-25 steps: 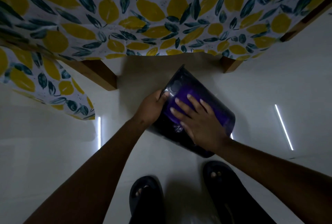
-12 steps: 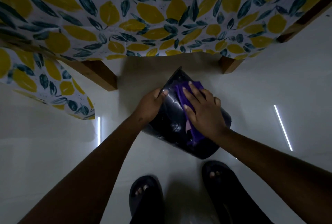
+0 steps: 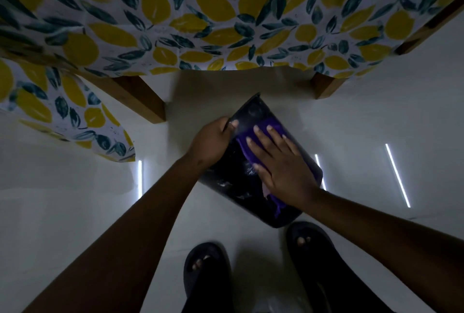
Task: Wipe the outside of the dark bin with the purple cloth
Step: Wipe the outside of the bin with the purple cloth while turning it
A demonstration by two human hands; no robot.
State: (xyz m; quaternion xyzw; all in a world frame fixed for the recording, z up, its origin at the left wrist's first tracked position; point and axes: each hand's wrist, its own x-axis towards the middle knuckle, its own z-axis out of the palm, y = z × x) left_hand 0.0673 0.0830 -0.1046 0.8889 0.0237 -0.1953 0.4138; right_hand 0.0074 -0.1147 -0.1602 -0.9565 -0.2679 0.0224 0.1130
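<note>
The dark bin (image 3: 234, 187) lies tilted on its side on the pale floor, its rim pointing away toward the table. My left hand (image 3: 209, 143) grips the bin's rim at the upper left. My right hand (image 3: 278, 164) lies flat on the bin's side, fingers spread, pressing the purple cloth (image 3: 247, 140) against it. Most of the cloth is hidden under the palm; a strip of the cloth (image 3: 277, 206) shows below my wrist.
A table with a lemon-print cloth (image 3: 200, 24) overhangs just beyond the bin, on wooden legs at the left (image 3: 140, 99) and right (image 3: 324, 86). My feet in dark sandals (image 3: 206, 277) stand close below the bin. The glossy floor (image 3: 75, 212) reflects light strips.
My right hand slid the cloth from the bin's middle up toward the rim, then eased slightly down and right. The bin shifted a little; my left hand kept its grip on the rim.
</note>
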